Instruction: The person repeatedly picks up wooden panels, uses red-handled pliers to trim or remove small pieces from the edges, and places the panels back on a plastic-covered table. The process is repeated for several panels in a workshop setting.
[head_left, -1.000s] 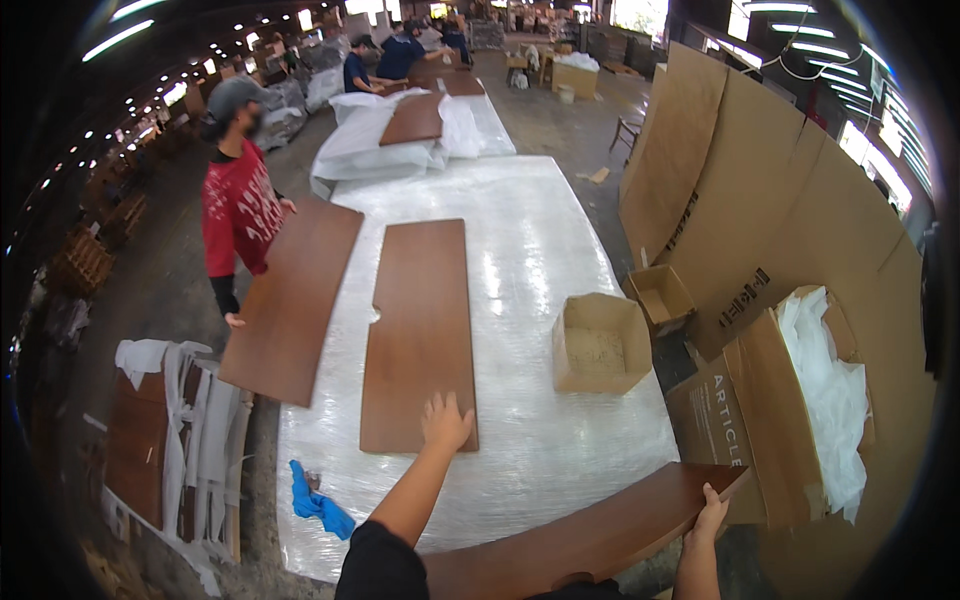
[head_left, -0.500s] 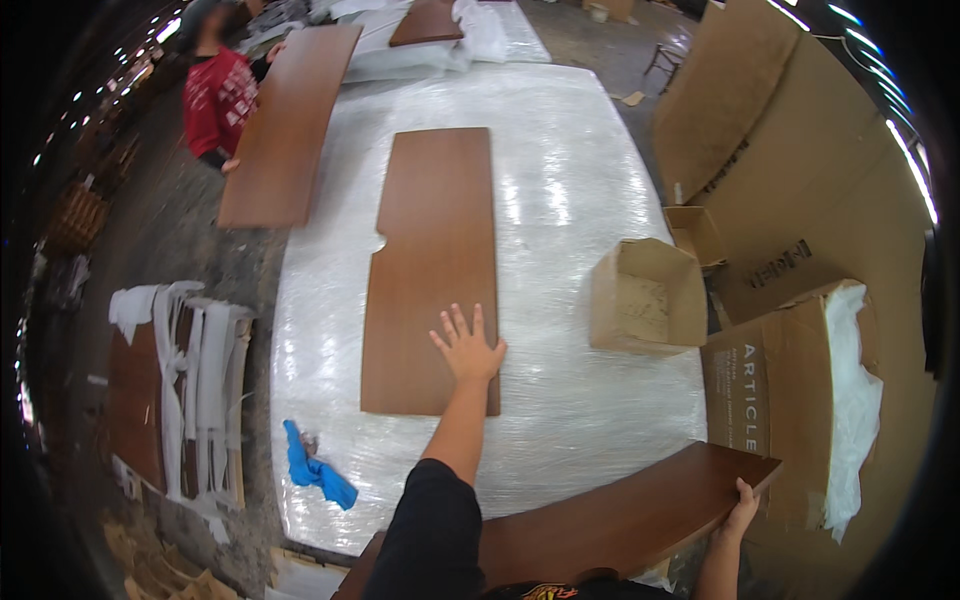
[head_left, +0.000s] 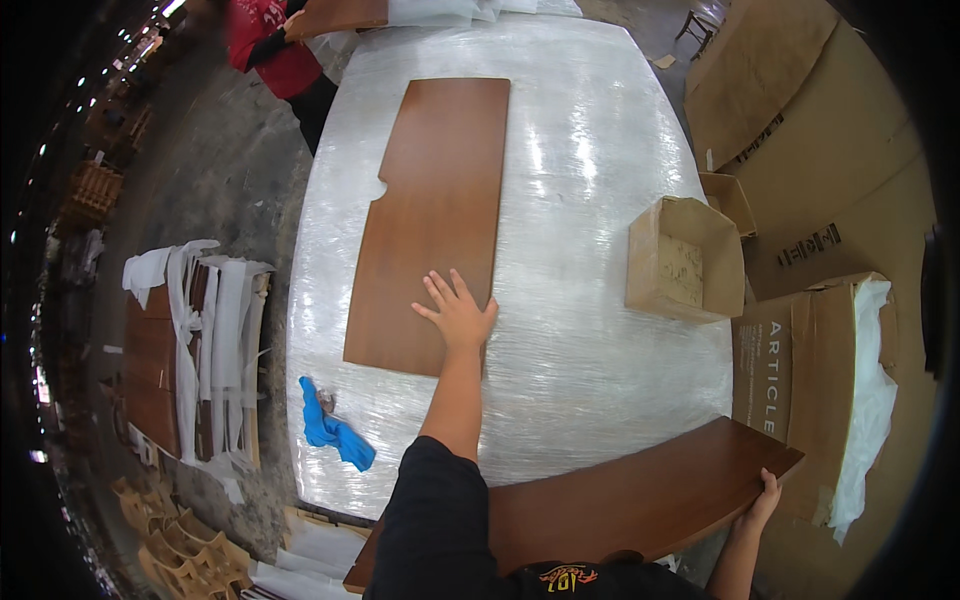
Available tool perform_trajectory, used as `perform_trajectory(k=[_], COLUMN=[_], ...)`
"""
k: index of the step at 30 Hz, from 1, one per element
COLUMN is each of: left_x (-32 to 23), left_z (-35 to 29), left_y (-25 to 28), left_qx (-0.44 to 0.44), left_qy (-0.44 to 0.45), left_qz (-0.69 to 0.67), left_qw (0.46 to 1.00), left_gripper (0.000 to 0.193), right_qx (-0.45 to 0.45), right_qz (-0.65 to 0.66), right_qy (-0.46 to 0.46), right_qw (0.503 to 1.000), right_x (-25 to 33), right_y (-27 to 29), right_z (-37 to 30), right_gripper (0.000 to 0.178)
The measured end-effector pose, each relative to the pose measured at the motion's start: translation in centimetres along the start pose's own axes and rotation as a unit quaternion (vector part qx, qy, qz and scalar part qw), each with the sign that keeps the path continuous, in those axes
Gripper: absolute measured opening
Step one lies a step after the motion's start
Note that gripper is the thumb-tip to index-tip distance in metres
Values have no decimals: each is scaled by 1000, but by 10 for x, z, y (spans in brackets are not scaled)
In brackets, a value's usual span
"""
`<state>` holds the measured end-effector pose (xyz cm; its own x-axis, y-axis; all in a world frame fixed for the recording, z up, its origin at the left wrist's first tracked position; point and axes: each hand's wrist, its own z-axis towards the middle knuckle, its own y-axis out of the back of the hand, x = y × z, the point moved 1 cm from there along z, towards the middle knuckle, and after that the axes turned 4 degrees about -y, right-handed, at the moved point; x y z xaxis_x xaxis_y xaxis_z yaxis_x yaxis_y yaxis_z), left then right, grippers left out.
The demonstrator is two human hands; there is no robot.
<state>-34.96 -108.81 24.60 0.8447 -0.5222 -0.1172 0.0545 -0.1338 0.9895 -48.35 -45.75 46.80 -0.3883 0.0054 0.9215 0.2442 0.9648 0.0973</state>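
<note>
My left hand (head_left: pixel 460 312) lies with spread fingers on the near right part of a flat brown wooden panel (head_left: pixel 440 200). The panel has a small rounded notch in its left edge and rests on a table (head_left: pixel 580 400) wrapped in clear film. At the lower right, my right hand (head_left: pixel 762 505) grips the end of a second, darker brown wooden panel (head_left: pixel 620 490), its fingers curled over the edge. That panel stretches along the near side of the table in front of my body, and my left sleeve covers part of it. A crumpled blue cloth (head_left: pixel 335 430) sits near the table's left edge.
An open cardboard box (head_left: pixel 685 265) stands on the table's right side, with large cardboard sheets and cartons (head_left: pixel 815 370) beyond. Padded panels (head_left: pixel 200 360) stand on the floor at left. A co-worker in red (head_left: pixel 285 60) holds a panel (head_left: pixel 340 14) at the far end.
The notched panel has turned slightly, its near end shifting left under my left hand. The co-worker has moved their panel toward the far end. My view has shifted; my right hand keeps its grip.
</note>
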Motion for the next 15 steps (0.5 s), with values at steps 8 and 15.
perform_trajectory(k=[8, 15], left_x=[50, 106], left_z=[20, 56], left_y=[4, 15], left_qx=[-33, -38], left_qy=[22, 81], left_qz=[2, 13], left_qw=[999, 996], left_gripper=[107, 108], right_qx=[-41, -38], right_qz=[-63, -86], right_qy=[-34, -28], right_qw=[997, 995], right_x=[2, 9], right_y=[4, -6], right_z=[4, 5], right_gripper=[60, 52])
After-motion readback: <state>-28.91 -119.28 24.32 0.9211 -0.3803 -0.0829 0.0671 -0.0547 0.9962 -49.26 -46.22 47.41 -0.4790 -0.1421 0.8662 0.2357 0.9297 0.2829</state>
